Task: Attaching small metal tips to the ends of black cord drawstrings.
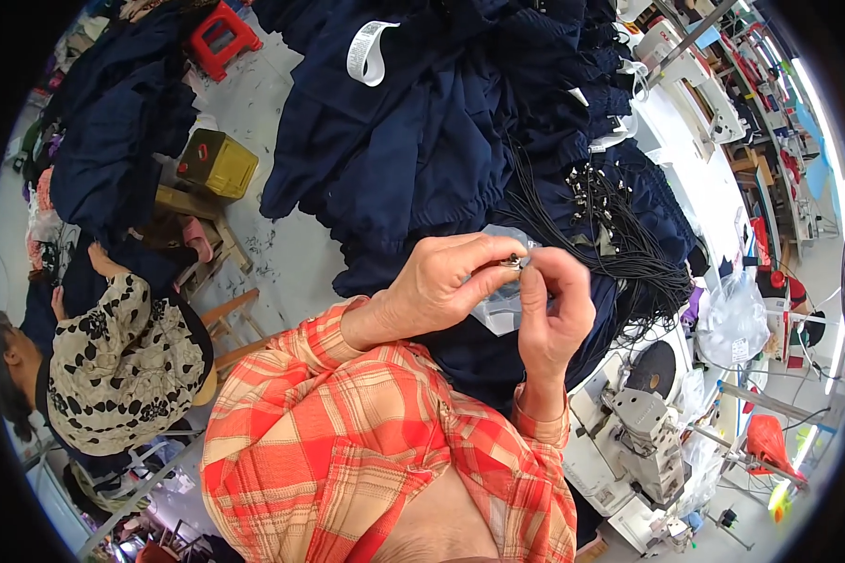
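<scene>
My left hand (446, 286) pinches a small dark and silvery piece (514, 261) between thumb and forefinger, in front of my chest. Fingertips of my right hand (556, 305) are pressed together against the same spot; what exactly they grip is hidden. Just beneath both hands lies a clear plastic bag (499, 312), partly covered by them. Beyond my right hand spreads a bundle of thin black cords (620, 249) with small shiny ends. The cords rest on a heap of navy blue garments (413, 141) with gathered edges.
A white looped label (366, 54) sits on the garments. Sewing machines stand at the right (643, 441) and far right (690, 80). At left a person in a patterned top (127, 366) handles dark cloth. A yellow can (221, 164) and red stool (223, 39) are on the floor.
</scene>
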Demonstrator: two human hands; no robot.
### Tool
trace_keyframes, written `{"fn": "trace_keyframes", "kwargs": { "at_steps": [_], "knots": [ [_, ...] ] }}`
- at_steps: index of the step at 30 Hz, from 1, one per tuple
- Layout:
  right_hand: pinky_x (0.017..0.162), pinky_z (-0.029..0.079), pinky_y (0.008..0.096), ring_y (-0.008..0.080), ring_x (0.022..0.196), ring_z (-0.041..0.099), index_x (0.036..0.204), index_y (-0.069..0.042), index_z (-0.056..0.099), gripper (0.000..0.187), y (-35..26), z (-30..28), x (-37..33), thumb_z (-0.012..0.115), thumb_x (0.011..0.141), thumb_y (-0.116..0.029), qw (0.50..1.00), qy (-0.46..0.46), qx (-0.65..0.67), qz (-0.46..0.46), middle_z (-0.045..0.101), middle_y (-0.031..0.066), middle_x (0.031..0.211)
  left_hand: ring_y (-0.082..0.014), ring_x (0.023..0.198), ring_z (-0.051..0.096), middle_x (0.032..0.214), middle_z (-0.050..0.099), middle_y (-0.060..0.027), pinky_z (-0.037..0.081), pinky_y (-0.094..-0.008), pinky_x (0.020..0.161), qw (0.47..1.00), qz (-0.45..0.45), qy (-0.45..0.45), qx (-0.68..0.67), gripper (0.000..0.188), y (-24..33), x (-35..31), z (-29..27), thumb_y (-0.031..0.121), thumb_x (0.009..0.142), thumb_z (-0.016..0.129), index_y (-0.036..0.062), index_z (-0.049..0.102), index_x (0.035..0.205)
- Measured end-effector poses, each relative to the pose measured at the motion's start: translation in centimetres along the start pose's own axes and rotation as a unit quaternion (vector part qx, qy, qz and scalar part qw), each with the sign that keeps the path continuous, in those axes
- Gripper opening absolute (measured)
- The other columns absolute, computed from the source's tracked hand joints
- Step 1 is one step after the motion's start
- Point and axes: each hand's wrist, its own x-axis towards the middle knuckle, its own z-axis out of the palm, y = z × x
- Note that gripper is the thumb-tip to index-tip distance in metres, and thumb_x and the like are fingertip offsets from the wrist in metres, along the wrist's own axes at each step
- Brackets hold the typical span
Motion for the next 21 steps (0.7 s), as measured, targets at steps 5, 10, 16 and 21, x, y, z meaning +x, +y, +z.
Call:
{"fn": "trace_keyframes", "kwargs": {
  "at_steps": [5,10,16,21],
  "knots": [
    [0.063,0.047,0.0235,0.0143,0.067,0.060,0.093,0.001,0.060,0.012,0.5,0.4,0.2,0.060,0.081,0.002,0.973,-0.048,-0.191,-0.123,0.064,0.0100,0.082,-0.0247,0.072,0.062,0.083,0.062,-0.0122,0.048,-0.0284,0.060,0.999,0.012,0.017,0.047,0.027,-0.3,0.0,-0.1,-0.002,0.074,0.059,0.0022,0.060,0.100],
    [0.051,0.045,0.0261,0.0186,0.053,0.057,0.086,-0.001,0.059,0.006,1.2,-0.3,0.3,0.060,0.080,0.002,0.956,-0.050,-0.239,-0.164,0.061,0.0110,0.072,-0.0258,0.071,0.062,0.082,0.061,-0.0126,0.048,-0.0294,0.059,1.000,0.018,0.006,-0.002,0.028,-1.2,-0.4,0.9,0.000,0.074,0.060,0.0024,0.059,0.101],
    [0.048,0.039,0.0196,0.0066,0.054,0.048,0.088,0.001,0.052,0.003,2.3,0.2,-0.4,0.053,0.088,-0.003,0.986,0.004,-0.141,-0.094,0.054,0.0022,0.070,-0.0041,0.072,0.049,0.076,0.052,0.0022,0.043,-0.0205,0.066,0.922,-0.155,-0.040,-0.353,0.024,-2.0,-0.6,1.1,0.010,0.083,0.063,0.0018,0.060,0.105],
    [0.048,0.037,0.0179,0.0054,0.055,0.045,0.091,0.001,0.050,0.006,3.2,1.0,-0.5,0.050,0.091,-0.005,0.988,0.052,-0.101,-0.109,0.051,0.0008,0.071,-0.0047,0.075,0.051,0.085,0.058,0.0010,0.043,-0.0194,0.067,0.884,-0.168,-0.005,-0.437,0.026,-2.6,-0.6,2.5,0.017,0.085,0.062,0.0020,0.060,0.106]
  ]
}}
